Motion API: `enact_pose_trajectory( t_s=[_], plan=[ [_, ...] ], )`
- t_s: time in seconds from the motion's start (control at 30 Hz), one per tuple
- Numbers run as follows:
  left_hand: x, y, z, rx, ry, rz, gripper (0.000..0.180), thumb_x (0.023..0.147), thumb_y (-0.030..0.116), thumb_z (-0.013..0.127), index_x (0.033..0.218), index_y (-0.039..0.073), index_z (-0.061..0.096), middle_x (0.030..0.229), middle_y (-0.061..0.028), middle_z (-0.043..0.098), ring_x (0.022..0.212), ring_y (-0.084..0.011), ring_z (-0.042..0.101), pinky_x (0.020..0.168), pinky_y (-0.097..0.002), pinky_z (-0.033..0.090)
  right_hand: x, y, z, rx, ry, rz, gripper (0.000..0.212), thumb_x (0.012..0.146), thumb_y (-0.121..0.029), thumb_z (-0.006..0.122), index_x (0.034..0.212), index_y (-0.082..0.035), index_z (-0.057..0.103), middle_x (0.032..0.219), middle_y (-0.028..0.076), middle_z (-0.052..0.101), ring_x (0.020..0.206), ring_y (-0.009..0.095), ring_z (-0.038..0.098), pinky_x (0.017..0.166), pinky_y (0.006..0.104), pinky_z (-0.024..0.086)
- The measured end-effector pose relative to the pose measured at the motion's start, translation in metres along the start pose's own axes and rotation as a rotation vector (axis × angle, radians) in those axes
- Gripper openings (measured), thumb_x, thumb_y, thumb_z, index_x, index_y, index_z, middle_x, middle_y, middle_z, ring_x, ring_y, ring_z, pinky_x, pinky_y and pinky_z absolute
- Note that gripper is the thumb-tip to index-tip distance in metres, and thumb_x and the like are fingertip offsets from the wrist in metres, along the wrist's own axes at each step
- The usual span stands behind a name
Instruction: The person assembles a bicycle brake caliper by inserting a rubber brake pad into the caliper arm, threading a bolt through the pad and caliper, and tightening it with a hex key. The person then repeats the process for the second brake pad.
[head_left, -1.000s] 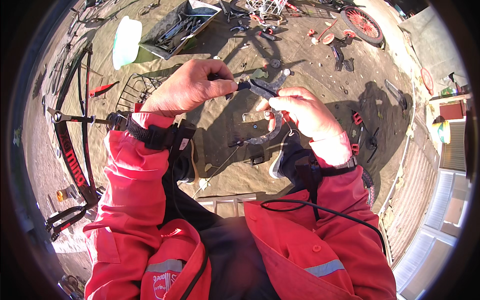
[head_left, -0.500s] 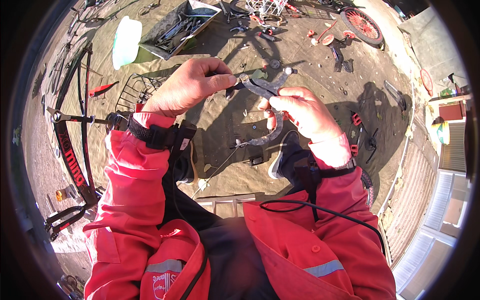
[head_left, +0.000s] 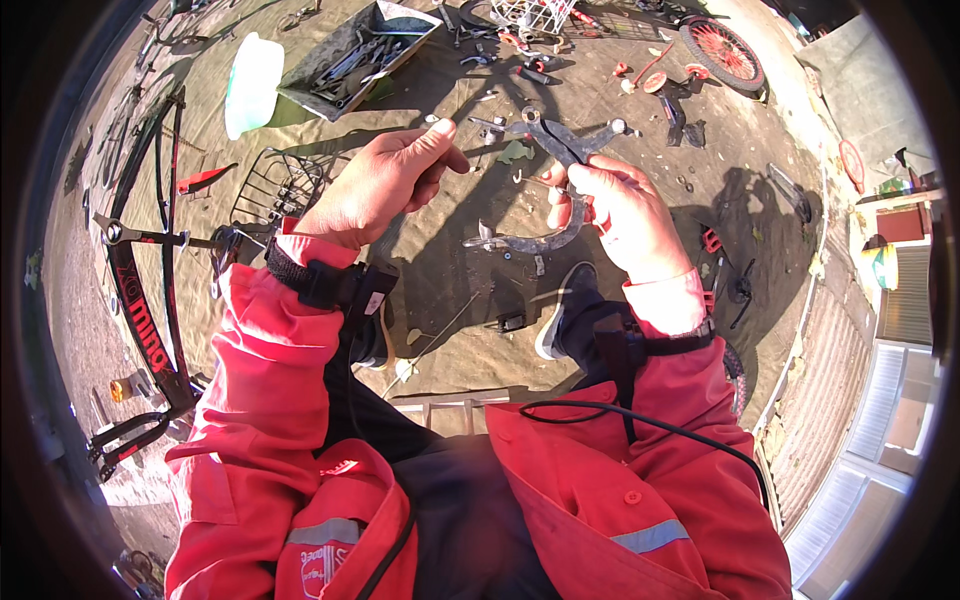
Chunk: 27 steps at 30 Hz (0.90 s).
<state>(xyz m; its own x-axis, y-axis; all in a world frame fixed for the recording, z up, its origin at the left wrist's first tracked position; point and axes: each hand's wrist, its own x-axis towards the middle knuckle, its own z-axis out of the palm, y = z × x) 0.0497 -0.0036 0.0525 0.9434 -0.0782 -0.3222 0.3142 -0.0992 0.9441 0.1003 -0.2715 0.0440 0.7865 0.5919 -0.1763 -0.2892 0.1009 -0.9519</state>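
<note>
My right hand is closed round a dark grey bicycle brake caliper. Its curved arms spread from the fingers, one bending down and left, and a thin bolt or rod pokes out beside the fingertips. Left of the caliper, apart from it, is my left hand. That hand's fingers are curled with the thumb on top. Whether a small part is pinched there I cannot make out; a small pale spot shows at the thumb tip. Below both hands lies the brown ground cloth.
A tray of tools and a pale plastic tub stand at the far left. A dark bicycle frame lies on the left, near a black wire basket. A red-spoked wheel is at the far right. Loose parts dot the cloth.
My left hand has come off the caliper's upper end and moved a little left. My right hand has carried the caliper slightly right, turning it so that its lower arm sits higher.
</note>
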Motion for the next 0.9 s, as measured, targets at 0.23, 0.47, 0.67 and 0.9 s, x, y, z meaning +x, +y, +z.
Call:
enact_pose_trajectory(
  t_s=[0.23,0.47,0.67,0.9],
  plan=[
    [-0.002,-0.005,0.008,0.068,-0.074,0.012,0.049,0.102,0.047,0.051,0.094,0.001,0.066,0.062,0.0039,0.044,0.056,-0.0063,0.038,0.054,-0.0238,0.031,0.003,0.003,0.001,-0.068,0.135,-0.066,0.029,0.098,-0.023,0.057,0.108,0.001,0.069,0.088,0.005,0.068,0.075,0.014,0.065,0.069,0.0254,0.047],
    [0.000,-0.006,0.011,0.260,0.060,0.050,0.040,0.097,0.041,0.063,0.093,0.001,0.068,0.062,0.0034,0.048,0.059,-0.0053,0.041,0.054,-0.0259,0.035,0.006,0.005,0.002,-0.248,0.219,-0.123,0.029,0.099,-0.025,0.057,0.110,-0.001,0.070,0.088,0.002,0.068,0.075,0.010,0.064,0.067,0.0232,0.044],
    [-0.002,-0.005,0.016,0.330,0.136,0.182,0.032,0.096,0.032,0.065,0.096,0.000,0.068,0.067,0.0034,0.053,0.064,-0.0048,0.045,0.057,-0.0249,0.039,0.008,0.007,0.005,-0.386,0.297,-0.225,0.028,0.096,-0.025,0.062,0.104,0.000,0.071,0.076,0.000,0.065,0.069,0.005,0.059,0.063,0.0225,0.046],
    [-0.006,-0.005,0.029,0.276,0.131,0.299,0.026,0.090,0.022,0.069,0.097,-0.003,0.070,0.071,-0.0058,0.063,0.067,-0.0089,0.054,0.061,-0.0286,0.046,0.010,0.009,0.004,-0.441,0.302,-0.195,0.027,0.096,-0.026,0.062,0.098,0.000,0.070,0.074,0.000,0.063,0.066,0.005,0.055,0.061,0.0222,0.044]
  ],
)
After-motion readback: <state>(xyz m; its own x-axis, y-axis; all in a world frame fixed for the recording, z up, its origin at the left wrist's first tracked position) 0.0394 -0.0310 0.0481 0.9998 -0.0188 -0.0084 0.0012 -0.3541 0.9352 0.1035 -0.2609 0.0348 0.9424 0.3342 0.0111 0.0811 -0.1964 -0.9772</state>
